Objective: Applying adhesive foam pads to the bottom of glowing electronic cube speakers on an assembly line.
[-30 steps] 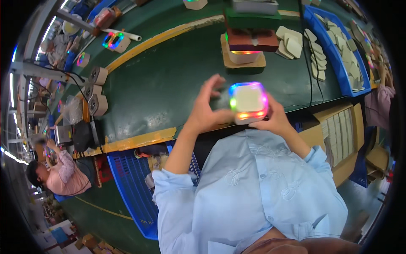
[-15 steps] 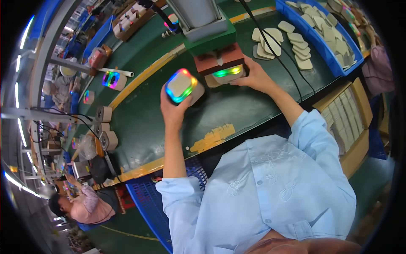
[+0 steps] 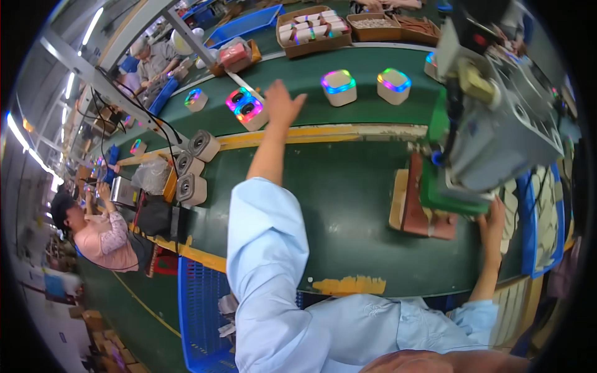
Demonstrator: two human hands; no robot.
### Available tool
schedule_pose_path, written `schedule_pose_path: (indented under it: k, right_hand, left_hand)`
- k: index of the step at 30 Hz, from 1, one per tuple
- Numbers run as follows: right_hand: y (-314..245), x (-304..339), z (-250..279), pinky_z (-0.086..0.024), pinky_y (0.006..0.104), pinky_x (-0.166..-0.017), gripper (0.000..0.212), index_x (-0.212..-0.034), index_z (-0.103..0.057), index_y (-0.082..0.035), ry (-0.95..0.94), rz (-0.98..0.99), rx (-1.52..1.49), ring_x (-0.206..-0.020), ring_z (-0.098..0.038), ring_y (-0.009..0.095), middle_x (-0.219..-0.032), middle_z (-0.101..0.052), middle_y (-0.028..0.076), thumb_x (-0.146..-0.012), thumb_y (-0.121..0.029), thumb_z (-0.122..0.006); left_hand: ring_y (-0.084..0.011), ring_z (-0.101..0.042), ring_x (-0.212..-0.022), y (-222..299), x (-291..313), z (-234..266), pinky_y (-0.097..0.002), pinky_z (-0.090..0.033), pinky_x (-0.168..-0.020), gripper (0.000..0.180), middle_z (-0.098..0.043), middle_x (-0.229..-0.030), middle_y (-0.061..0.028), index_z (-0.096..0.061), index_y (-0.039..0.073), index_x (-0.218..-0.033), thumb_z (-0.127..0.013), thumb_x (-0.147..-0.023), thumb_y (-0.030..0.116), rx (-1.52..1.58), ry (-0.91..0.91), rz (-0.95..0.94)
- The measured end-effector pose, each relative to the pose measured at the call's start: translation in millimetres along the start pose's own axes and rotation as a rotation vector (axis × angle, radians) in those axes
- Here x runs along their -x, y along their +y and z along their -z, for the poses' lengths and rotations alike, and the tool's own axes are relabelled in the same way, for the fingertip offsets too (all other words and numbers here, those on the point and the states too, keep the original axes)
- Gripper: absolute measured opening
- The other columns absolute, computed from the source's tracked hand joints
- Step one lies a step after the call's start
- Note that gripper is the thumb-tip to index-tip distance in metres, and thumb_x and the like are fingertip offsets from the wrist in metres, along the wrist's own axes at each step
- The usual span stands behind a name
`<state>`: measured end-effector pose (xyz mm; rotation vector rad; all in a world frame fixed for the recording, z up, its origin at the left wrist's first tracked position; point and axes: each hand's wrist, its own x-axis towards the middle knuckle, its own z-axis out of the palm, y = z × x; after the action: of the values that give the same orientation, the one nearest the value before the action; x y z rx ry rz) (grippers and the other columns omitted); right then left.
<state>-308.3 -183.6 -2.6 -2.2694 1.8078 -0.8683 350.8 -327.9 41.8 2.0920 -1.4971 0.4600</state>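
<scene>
Hands far apart over a long green table (image 3: 336, 217), with all clock places told from the middle of the view except where another thing is named.

Left hand (image 3: 283, 102) way out at twelve o'clock, over the far belt (image 3: 298, 118). Fingers spread wide, palm down, grip let go. Just beside it, at nine o'clock of the hand: a small white box with two glowing rings (image 3: 247, 109), standing on the belt. Cannot tell if touching. Near three o'clock of the same hand: a white box with a bright rim (image 3: 339, 88), also on the belt. Farther along at three o'clock: a second bright-rimmed box (image 3: 393, 87).

Right hand (image 3: 493, 227) at three o'clock, a bit low, close by the big grey and green press (image 3: 491, 130). Fingers partly hidden by the press, so cannot tell the grip, free or holding on. At ten o'clock of this hand: a red-brown block (image 3: 415, 208) under the press, with a tan board (image 3: 398, 202) sticking out by its side. At one o'clock of the hand: loose cream pads (image 3: 510, 208). Past those: a blue bin (image 3: 528, 252) full of more pads.

At nine o'clock: three speakers (image 3: 191, 188) in a row, round fronts showing. At seven: a blue basket (image 3: 198, 295). At twelve, past the belt: a brown carton (image 3: 314, 51) of white rolls. Near nine, far off: a person in pink (image 3: 102, 239), sitting.
</scene>
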Motion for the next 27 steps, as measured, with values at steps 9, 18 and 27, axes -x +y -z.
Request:
schedule_pose_path:
  k: [9, 18, 27]
  right_hand:
    - [1.5, 19.1, 2.0, -0.042, 0.0389, -0.103, 0.035, -0.122, -0.062, 0.003, 0.162, -0.184, -0.053, -0.120, -0.057, 0.035, -0.126, -0.061, 0.019, -0.089, -0.008, -0.064]
    - [-85.9, 50.5, 21.8, -0.048, 0.0327, -0.097, 0.045, -0.129, -0.062, 0.001, -0.052, -0.292, -0.365, -0.113, -0.063, 0.021, -0.120, -0.067, 0.015, -0.088, -0.013, -0.073]
    - [-136.2, 114.9, 16.8, -0.040, 0.0463, -0.110, 0.066, -0.133, -0.057, -0.001, -0.045, 0.040, -0.047, -0.130, -0.049, 0.040, -0.140, -0.052, 0.023, -0.081, -0.032, -0.080]
  left_hand:
    - [-0.0515, -0.046, -0.127, -96.8, 4.0, 18.7, -0.0508, -0.046, -0.104, 0.108, -0.038, -0.150, -0.0285, -0.038, -0.005, -0.144, -0.086, -0.064, 0.049, -0.127, -0.269, 0.248]
    - [-0.0375, -0.066, -0.089, -54.7, 15.7, 83.0, -0.0490, -0.052, -0.080, 0.060, -0.070, -0.092, -0.0168, -0.072, 0.006, -0.092, -0.077, -0.071, 0.062, -0.331, 0.032, -0.286]
    - [-0.0417, -0.051, -0.114, 71.4, 206.0, 211.4, -0.0500, -0.044, -0.097, 0.079, -0.058, -0.118, -0.0212, -0.054, 0.006, -0.130, -0.087, -0.062, 0.029, 0.227, -0.207, -0.575]
